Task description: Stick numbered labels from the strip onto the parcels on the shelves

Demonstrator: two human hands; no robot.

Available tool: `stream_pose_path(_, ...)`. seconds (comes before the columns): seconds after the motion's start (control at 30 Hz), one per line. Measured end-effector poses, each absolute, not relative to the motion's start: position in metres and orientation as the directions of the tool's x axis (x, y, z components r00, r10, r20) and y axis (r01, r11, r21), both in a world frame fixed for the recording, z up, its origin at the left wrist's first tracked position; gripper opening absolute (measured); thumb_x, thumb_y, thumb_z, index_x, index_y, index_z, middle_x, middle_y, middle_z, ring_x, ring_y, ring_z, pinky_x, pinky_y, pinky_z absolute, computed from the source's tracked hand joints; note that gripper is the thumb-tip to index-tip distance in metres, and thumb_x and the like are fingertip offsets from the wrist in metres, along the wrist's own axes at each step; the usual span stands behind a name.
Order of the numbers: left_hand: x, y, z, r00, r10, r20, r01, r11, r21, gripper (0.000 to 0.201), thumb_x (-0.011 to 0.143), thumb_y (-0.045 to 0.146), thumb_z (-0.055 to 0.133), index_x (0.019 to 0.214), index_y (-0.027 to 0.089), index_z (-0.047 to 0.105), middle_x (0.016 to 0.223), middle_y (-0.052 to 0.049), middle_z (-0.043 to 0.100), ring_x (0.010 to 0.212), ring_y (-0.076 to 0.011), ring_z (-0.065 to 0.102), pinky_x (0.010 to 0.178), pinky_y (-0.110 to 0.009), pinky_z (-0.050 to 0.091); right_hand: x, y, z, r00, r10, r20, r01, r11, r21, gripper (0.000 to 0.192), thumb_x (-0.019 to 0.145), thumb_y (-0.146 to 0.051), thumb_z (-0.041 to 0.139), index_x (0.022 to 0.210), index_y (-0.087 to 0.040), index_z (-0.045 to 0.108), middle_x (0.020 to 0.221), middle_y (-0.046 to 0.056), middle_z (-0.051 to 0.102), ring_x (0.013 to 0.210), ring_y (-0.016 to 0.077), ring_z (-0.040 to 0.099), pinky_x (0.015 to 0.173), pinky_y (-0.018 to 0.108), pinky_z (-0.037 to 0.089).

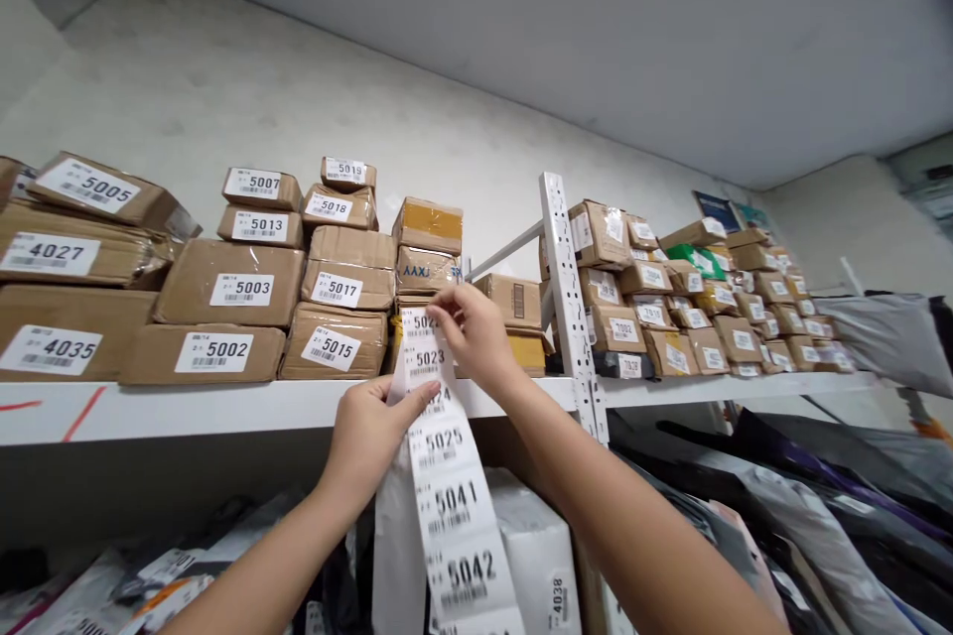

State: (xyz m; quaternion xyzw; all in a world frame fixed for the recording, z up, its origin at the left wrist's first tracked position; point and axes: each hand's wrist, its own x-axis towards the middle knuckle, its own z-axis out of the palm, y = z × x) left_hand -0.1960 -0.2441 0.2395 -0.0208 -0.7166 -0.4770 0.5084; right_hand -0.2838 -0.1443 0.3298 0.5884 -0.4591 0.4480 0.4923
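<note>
Label strip (447,476) hangs in front of the shelf (223,407), left hand (368,437) pinching it near 5024, right hand (473,337) peeling the top sticker (5022, I think). Most boxes (230,288) already labelled; 5023–5042 remain unpeeled.

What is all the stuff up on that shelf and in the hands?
label strip: one, white with black numbers such as 5023, 5025, 5041, 5042, hanging down from both hands
cardboard parcels: many, brown with white number labels, stacked on the shelf
shelf: one, white, running across the middle
shelf upright: one, white with holes, between the two shelf bays
green parcel: one, among the boxes on the right
plastic mailer bags: several, grey, black and white, below the shelf
left hand: holding the strip's side
right hand: pinching the strip's top label
</note>
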Motion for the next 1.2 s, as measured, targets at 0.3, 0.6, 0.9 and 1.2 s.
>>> stream_pose_path(0.3,-0.177,-0.261,0.215,-0.389,-0.267,0.882,0.590,0.663,0.461,0.044,0.081,0.052,0.053,0.053,0.019,0.045,0.058,0.002,0.047,0.058,-0.0135,0.045,0.055,-0.024,0.035,-0.301,-0.159,0.414,0.020,-0.186,0.982,-0.970,0.233,0.064,0.028,0.071,-0.021,0.069,0.097,-0.021,0.059,0.082,0.002,0.060,0.075,0.0177,0.055,0.074,0.033,0.044)
stream_pose_path(0.6,-0.164,-0.267,0.221,-0.372,-0.296,0.880,0.620,0.626,0.473,0.044,0.082,0.055,0.050,0.057,0.019,0.047,0.060,0.002,0.045,0.058,-0.0129,0.042,0.054,-0.024,0.034,-0.287,-0.148,0.381,0.127,-0.169,0.977,-0.992,-0.038,0.122,0.012,0.079,-0.027,0.062,0.085,-0.018,0.066,0.085,0.005,0.068,0.081,0.0173,0.061,0.075,0.033,0.048)
stream_pose_path(0.9,-0.175,-0.256,0.239,-0.513,-0.385,0.767,0.664,0.389,0.639,0.038,0.067,0.053,0.067,0.067,0.016,0.060,0.060,0.001,0.056,0.055,-0.0124,0.048,0.052,-0.024,0.036,-0.263,-0.134,0.309,0.072,-0.483,0.873,-0.872,-0.455,-0.180,0.010,0.072,-0.023,0.069,0.081,-0.019,0.069,0.077,0.001,0.069,0.065,0.0116,0.060,0.057,0.025,0.049)
stream_pose_path(1.2,-0.193,-0.250,0.252,-0.448,-0.512,0.733,0.733,0.259,0.629,0.047,0.057,0.059,0.074,0.062,0.014,0.060,0.052,0.002,0.057,0.047,-0.0099,0.047,0.044,-0.020,0.033,-0.262,-0.145,0.299,0.073,-0.080,0.994,-0.937,-0.348,0.041,0.003,0.075,-0.022,0.068,0.077,-0.021,0.070,0.080,0.003,0.064,0.073,0.0138,0.060,0.057,0.025,0.047)
